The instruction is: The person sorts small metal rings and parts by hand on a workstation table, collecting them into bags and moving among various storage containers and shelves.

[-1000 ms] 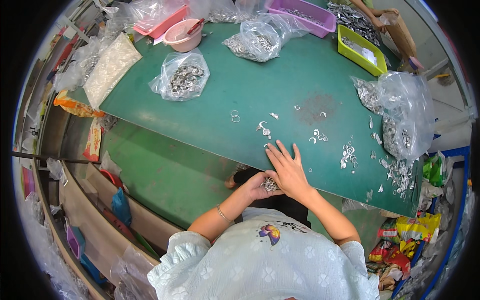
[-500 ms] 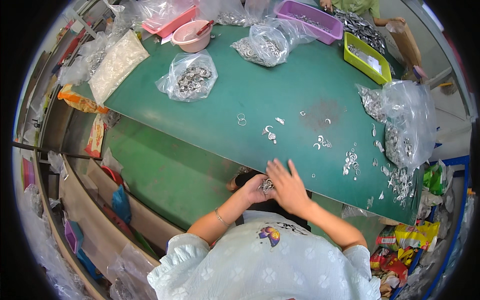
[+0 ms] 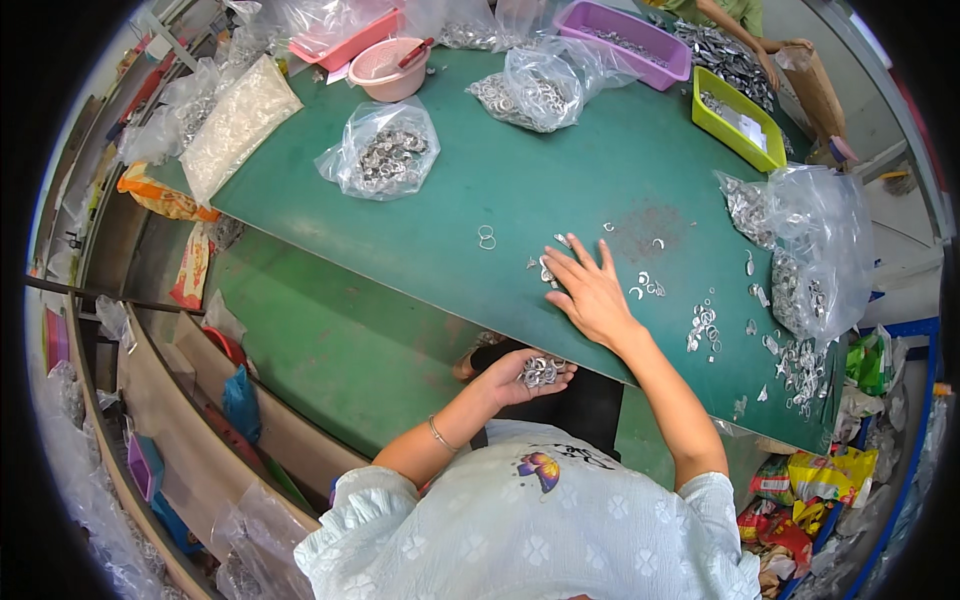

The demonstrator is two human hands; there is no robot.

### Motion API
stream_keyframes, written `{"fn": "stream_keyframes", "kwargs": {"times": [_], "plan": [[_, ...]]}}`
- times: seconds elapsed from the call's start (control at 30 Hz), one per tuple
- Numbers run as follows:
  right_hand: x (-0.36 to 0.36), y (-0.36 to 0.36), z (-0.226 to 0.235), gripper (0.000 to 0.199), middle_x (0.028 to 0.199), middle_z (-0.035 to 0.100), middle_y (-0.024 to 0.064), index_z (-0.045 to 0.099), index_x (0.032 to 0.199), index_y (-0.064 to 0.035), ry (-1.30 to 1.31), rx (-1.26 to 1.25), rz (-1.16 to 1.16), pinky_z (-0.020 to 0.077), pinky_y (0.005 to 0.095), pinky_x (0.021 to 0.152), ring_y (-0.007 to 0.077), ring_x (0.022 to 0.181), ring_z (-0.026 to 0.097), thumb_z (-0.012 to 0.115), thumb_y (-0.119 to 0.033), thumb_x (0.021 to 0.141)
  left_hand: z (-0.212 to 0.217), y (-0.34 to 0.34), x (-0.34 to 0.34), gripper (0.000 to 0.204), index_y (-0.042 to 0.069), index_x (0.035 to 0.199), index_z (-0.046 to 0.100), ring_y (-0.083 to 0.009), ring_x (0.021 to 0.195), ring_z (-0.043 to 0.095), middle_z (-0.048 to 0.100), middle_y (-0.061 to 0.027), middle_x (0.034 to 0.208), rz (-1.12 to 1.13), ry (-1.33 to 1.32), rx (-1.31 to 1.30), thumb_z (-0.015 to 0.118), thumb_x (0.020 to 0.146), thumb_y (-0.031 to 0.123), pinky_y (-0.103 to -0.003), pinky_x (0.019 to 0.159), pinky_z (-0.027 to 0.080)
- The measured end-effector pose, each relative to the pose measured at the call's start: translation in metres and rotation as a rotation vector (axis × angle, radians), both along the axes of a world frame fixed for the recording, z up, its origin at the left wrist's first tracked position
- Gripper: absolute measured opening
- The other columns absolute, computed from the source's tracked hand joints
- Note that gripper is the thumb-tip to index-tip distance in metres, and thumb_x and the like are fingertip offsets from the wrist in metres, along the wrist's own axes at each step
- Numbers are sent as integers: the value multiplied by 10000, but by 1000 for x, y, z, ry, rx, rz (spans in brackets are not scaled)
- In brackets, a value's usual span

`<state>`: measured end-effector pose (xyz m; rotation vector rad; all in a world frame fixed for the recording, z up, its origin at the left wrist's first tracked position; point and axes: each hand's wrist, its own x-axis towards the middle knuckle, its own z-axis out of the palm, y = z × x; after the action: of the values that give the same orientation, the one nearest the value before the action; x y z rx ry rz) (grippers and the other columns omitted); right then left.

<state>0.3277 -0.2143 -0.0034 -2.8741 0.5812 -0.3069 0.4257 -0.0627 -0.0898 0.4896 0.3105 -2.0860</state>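
Observation:
Below the table's near edge, my left hand (image 3: 508, 381) is turned palm up and cups a small heap of silvery metal rings (image 3: 541, 372). My right hand (image 3: 598, 308) reaches over the green table (image 3: 420, 240) with its fingers stretched and spread. Its fingertips are at a few small silvery pieces (image 3: 546, 270), partly covered by the hand. A pair of thin rings (image 3: 486, 237) lies to the left of it. On its right are small crescent-shaped pieces (image 3: 646, 287) and a loose cluster of rings (image 3: 703, 328).
Clear bags of metal pieces (image 3: 388, 160) (image 3: 530, 92) (image 3: 815, 250) stand on the table. Toward the back are a pink basket (image 3: 390, 72), a purple tray (image 3: 625, 45) and a yellow-green tray (image 3: 737, 120). Another person's arm (image 3: 735, 28) reaches over a dark pile (image 3: 715, 65). More pieces (image 3: 800, 375) lie at right.
My right hand has moved away from my left hand, up and right onto the table, with fingers spread. The rings in my left palm are now more exposed. The other person's arm has come farther into view.

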Motion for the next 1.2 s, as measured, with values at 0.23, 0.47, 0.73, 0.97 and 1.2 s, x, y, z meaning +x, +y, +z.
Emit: {"fn": "stream_keyframes", "kwargs": {"times": [0.23,0.47,0.73,0.97,1.2], "plan": [[-25,9,5,524,1343,386,38,434,1262,-78,15,-4,-77,134,553,1046,275,1303,239,512,-370,834,-4,-2,-13,318,-67,1096,517,-295,960,583,583,-190,1046,-26,-21,-70,507,858,143,-421,878,468],[-22,6,5,560,1374,341,48,384,1294,-64,75,8,-38,111,560,1047,298,1318,195,533,-320,819,2,-3,-21,333,-70,1118,498,-328,1019,549,560,-207,1087,-25,-14,-73,494,861,142,-454,921,432],[-81,92,22,716,1400,290,91,357,1302,-33,183,257,80,116,594,1029,307,1327,173,637,-359,729,-21,3,-23,305,-44,1077,513,-331,1016,553,570,-198,1080,32,245,-53,387,877,150,-483,916,428],[-84,37,13,588,1354,341,164,365,1273,33,55,51,-398,109,578,1026,328,1291,247,514,-336,841,0,-5,-27,354,-88,1130,484,-323,1016,551,558,-220,1092,1,165,-14,441,861,138,-459,922,429],[-90,83,21,601,1336,353,200,381,1250,56,114,202,-279,111,570,1031,317,1285,275,557,-322,817,9,-4,-31,349,-85,1152,461,-341,1109,488,504,-230,1174,2,71,-36,407,882,129,-480,984,367]]}}
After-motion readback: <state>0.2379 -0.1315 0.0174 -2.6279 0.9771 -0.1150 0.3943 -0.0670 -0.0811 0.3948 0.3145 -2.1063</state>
